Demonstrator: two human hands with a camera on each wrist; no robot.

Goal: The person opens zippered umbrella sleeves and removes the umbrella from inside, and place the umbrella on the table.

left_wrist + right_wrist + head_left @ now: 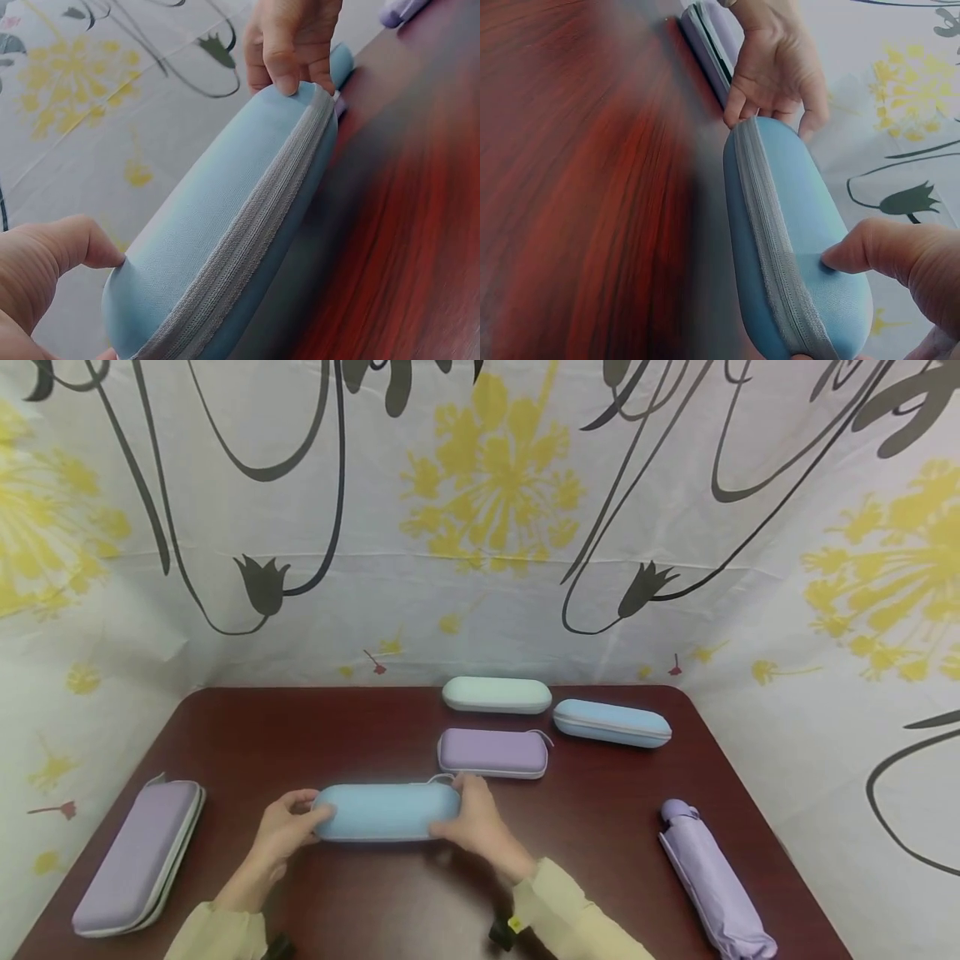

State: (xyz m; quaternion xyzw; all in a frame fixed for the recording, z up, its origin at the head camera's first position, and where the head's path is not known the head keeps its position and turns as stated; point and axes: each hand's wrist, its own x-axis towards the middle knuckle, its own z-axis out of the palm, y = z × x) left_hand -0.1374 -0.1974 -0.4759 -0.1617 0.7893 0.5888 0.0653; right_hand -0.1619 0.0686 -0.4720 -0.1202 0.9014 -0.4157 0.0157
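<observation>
A light blue zippered case (382, 812) is held level between both hands at the middle of the table; the wrist views show a gap beneath it. My left hand (288, 827) grips its left end, thumb on the near upper side. My right hand (480, 822) grips the right end, its thumb pressed on the blue fabric. In the left wrist view the grey zipper of the case (217, 225) runs along its side, closed. The right wrist view shows the same case (802, 217), with the thumb denting its surface slightly.
Behind the hands lie a small purple case (492, 753), a mint case (497, 695) and another blue case (612, 723). A larger purple case (142, 856) lies at the left edge, a folded purple umbrella (712, 885) at the right. Patterned cloth (420, 610) hangs around the table.
</observation>
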